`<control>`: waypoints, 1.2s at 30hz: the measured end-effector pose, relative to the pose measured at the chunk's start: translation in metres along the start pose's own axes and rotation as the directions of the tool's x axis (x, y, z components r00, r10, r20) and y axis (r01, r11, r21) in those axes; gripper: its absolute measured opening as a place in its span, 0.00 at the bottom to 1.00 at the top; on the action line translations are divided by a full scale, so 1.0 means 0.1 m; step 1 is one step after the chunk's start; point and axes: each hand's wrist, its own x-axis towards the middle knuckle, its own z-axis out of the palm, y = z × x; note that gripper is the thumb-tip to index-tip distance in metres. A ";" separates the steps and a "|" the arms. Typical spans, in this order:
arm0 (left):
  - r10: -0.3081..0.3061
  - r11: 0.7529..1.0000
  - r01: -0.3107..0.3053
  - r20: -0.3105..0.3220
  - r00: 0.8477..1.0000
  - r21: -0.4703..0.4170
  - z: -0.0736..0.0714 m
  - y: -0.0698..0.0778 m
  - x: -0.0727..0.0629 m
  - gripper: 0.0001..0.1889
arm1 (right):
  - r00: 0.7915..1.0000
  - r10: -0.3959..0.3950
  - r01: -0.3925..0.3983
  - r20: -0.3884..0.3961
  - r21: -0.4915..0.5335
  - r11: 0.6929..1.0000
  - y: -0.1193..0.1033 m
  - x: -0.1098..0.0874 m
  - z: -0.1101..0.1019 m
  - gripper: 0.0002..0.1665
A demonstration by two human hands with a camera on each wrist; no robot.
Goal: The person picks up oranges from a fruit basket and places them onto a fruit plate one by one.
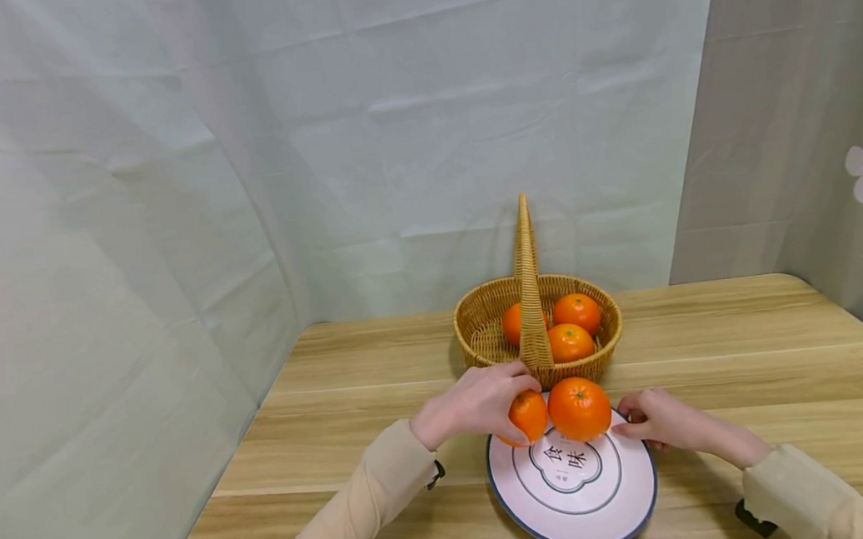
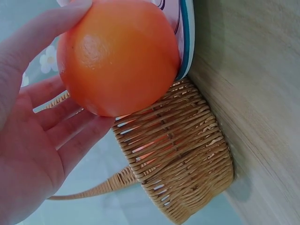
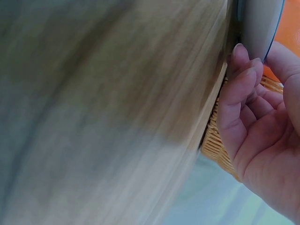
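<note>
My left hand (image 1: 478, 401) holds an orange (image 1: 529, 414) over the far left part of a white plate (image 1: 599, 521) with a blue rim. In the left wrist view, thumb and fingers spread around that orange (image 2: 122, 58); whether its underside touches the plate cannot be told. Just right of it, a second orange (image 1: 580, 409) sits at the plate's far side. My right hand (image 1: 671, 421) pinches the plate's right rim, thumb on top. The right wrist view shows its fingers curled under the plate edge (image 3: 260, 28).
Behind the plate stands a wicker basket (image 1: 471, 300) with a tall arched handle (image 1: 526, 254). Three oranges (image 1: 576, 314) lie inside it. All stands on a wooden table (image 1: 363, 366), with pale cloth (image 1: 422, 136) hanging behind and to the sides.
</note>
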 end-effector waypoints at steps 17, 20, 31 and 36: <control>-0.047 0.999 0.047 0.046 0.998 0.009 -0.01 0.05 0.04 0.31 | 1.000 0.009 -0.009 0.002 -0.009 1.000 0.00 0.00 0.00 0.09; -0.049 0.998 0.048 0.050 0.998 0.027 0.00 0.06 0.05 0.32 | 1.000 0.005 -0.005 0.002 -0.012 1.000 0.01 0.00 0.00 0.09; -0.021 0.999 0.020 0.055 0.998 0.027 0.03 0.06 0.08 0.30 | 1.000 0.005 -0.005 0.006 -0.007 1.000 0.00 0.00 0.00 0.08; 0.006 0.999 -0.008 0.052 0.999 0.034 0.05 0.07 0.09 0.29 | 1.000 0.010 -0.010 0.007 -0.010 1.000 -0.01 0.00 0.00 0.07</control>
